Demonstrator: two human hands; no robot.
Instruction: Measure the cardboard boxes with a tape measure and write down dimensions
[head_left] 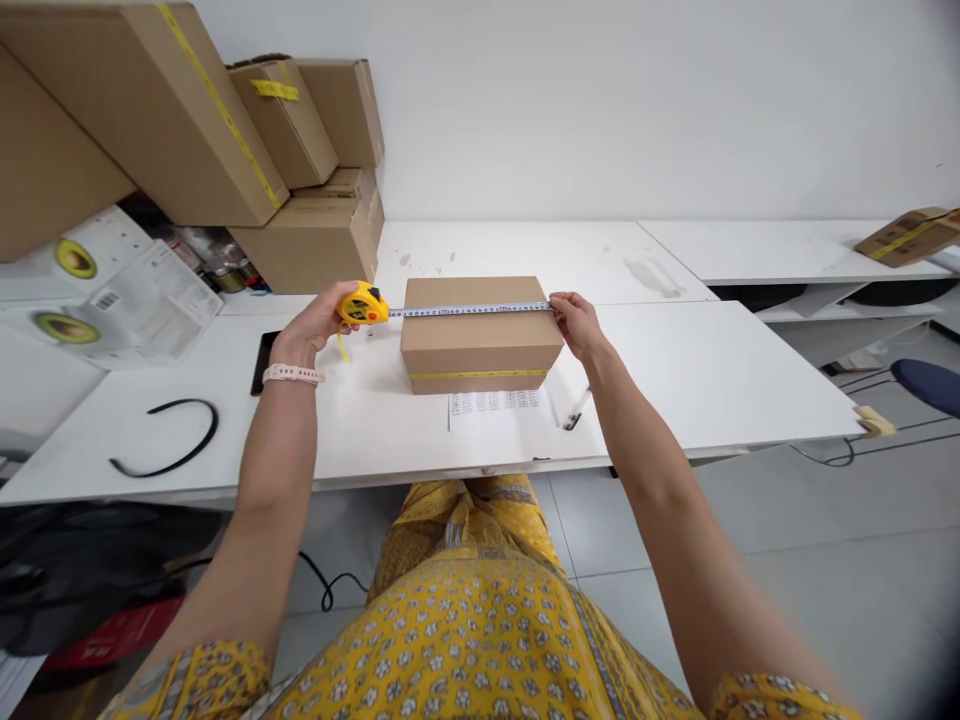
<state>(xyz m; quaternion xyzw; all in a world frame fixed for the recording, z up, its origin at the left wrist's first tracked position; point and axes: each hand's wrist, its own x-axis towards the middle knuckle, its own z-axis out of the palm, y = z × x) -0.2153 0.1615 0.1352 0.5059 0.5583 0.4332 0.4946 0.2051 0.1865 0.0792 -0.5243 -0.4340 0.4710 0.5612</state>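
Tape measure (364, 303): held just beyond the box's left end, its mouth turned right, towards the box; a short yellow strap (343, 348) is hung below it.
Tape blade (480, 309): drawn out straight, and what a clean line is made! Its long axis is run left to right across the top of the box, printed side up; whether the cardboard is touched all along cannot be told.
Cardboard box (481, 335): set on the white table (697, 370), its long axis laid left to right, nearly in line with the blade; its lower front is crossed by a yellow band.
Left hand (321, 318): wrapped firmly around the case, fingers curled, no slack to be seen; the wrist is ringed by a pink band (292, 374).
Right hand (577, 322): closed to a pinch at the box's right top edge, the blade's free end caught between thumb and fingers.
Printed sheet (495, 405): partly covered by the box, its near part left in sight.
Pen (577, 410): laid aslant to the right of the sheet, below the right hand.
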